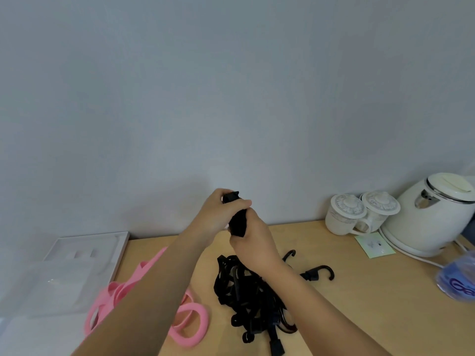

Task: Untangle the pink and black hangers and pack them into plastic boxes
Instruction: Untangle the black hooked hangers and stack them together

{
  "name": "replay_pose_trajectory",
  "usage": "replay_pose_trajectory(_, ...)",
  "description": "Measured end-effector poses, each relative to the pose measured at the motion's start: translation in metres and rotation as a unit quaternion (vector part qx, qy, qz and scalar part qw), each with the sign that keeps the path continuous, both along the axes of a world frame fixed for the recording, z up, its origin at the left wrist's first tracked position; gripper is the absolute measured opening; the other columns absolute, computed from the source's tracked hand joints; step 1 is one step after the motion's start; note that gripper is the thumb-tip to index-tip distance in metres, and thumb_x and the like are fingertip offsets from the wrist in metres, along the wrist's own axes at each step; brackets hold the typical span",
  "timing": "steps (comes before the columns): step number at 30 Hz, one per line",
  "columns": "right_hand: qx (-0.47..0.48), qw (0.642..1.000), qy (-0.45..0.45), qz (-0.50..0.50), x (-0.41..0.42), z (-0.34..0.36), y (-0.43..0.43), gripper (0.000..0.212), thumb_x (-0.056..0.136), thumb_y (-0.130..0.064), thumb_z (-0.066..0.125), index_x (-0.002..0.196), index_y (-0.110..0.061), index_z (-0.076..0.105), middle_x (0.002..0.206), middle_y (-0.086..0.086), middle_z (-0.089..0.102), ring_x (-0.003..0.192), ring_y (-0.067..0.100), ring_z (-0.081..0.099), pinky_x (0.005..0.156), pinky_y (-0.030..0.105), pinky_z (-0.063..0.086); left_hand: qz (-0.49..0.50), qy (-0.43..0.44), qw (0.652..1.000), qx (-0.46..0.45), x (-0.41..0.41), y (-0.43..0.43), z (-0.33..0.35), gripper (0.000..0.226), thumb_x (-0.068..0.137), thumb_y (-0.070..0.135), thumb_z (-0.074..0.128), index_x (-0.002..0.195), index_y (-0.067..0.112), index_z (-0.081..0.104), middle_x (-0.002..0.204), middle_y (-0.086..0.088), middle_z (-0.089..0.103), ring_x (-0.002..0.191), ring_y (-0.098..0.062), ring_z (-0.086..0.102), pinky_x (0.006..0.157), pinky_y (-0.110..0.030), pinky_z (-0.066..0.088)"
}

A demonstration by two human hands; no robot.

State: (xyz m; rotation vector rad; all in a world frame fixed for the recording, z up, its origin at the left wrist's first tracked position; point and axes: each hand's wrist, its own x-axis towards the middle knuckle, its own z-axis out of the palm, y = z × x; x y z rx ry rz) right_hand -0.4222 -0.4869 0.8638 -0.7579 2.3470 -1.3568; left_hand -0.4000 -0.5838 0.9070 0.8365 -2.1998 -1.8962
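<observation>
Both my hands are raised above the wooden table (pixel 359 304) and grip one folded black hanger (pixel 237 223). My left hand (pixel 221 211) curls round its upper end. My right hand (pixel 253 242) wraps its lower part. Below them lies a tangled heap of black hangers (pixel 246 294), with hooks (pixel 326 272) sticking out to the right. Pink hangers (pixel 190 322) lie to the left of the heap, partly hidden by my left forearm. A clear plastic box (pixel 59 278) sits at the table's left end.
At the back right stand two white lidded mugs (pixel 359 214) and a white electric kettle (pixel 431 214). A small green card (pixel 374 244) lies in front of them. A blue-labelled bottle (pixel 460 278) is at the right edge. The wall is plain grey.
</observation>
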Motion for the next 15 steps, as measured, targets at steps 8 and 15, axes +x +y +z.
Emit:
replay_pose_trajectory(8, 0.244, 0.932, 0.190, 0.190, -0.019, 0.020, 0.015, 0.028, 0.080, 0.005, 0.043, 0.102, -0.011, 0.043, 0.085, 0.008, 0.056, 0.071, 0.022, 0.047, 0.048, 0.025, 0.027, -0.365, -0.188, 0.722, -0.557, 0.009, -0.012, 0.020, 0.095, 0.075, 0.035, 0.062, 0.150, 0.016, 0.008, 0.146, 0.001, 0.038, 0.146, -0.016, 0.002, 0.116, -0.047, -0.001)
replay_pose_trajectory(15, 0.276, 0.897, 0.269, 0.217, -0.006, 0.020, 0.009, 0.030, 0.085, -0.006, 0.052, 0.114, -0.006, 0.046, 0.100, 0.012, 0.062, 0.072, 0.020, 0.044, 0.055, 0.030, 0.031, -0.320, -0.291, 0.814, -0.388, -0.002, -0.022, -0.004, 0.095, 0.062, 0.033, 0.082, 0.140, 0.014, 0.032, 0.126, -0.002, 0.054, 0.109, -0.020, 0.055, 0.087, -0.031, 0.049)
